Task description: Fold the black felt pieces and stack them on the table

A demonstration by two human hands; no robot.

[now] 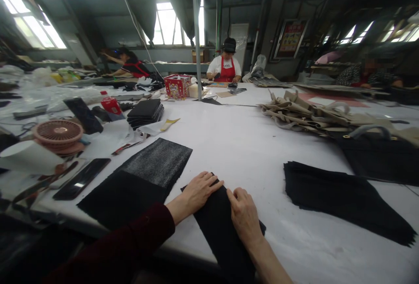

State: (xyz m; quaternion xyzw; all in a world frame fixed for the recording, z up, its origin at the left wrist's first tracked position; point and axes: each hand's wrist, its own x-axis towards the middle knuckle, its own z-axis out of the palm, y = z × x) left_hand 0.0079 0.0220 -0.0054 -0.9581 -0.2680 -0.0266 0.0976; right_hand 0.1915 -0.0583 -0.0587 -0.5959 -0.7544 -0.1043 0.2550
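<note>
A strip of black fabric lies in front of me, running down to the table's near edge. My left hand rests flat across its far end, fingers stretched out. Along the strip's right edge my right hand has its fingers curled, pinching the cloth there; its fingertips are partly hidden. A corner of black cloth sticks out beneath the right wrist. To the left lie black fabric panels, with a greyish, speckled piece at their far end. A stack of cut black fabric pieces sits to the right.
On the left are a phone, a pink fan, a red-labelled bottle and a black stack. Beige cut pieces and a black bag lie right. A pole rises mid-table; a co-worker sits beyond.
</note>
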